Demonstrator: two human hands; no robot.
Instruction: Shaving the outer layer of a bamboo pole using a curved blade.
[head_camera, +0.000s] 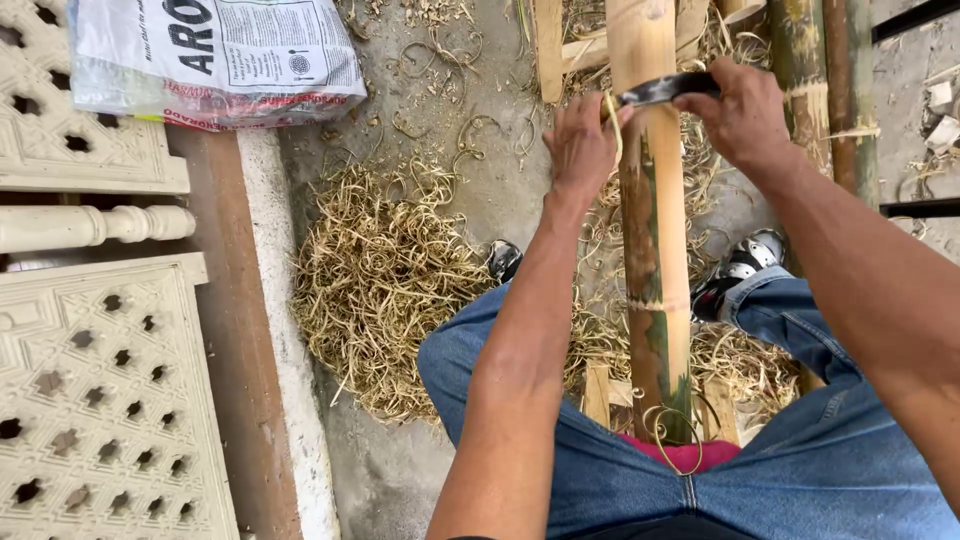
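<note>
Both hands grip a dark curved metal blade laid across the pale yellow-green bamboo pole between my knees: left hand closed on one end, right hand on the other. Behind, a printed white plastic sack lies shut, contents hidden. Curly straw-coloured shavings heap on the grey concrete floor, beside cream pierced panels.

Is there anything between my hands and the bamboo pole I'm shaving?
Only the dark curved blade: both the left hand and the right hand grip it, pressed across the tall yellow-green bamboo pole. A thin shaving curls up by the left hand.
</note>
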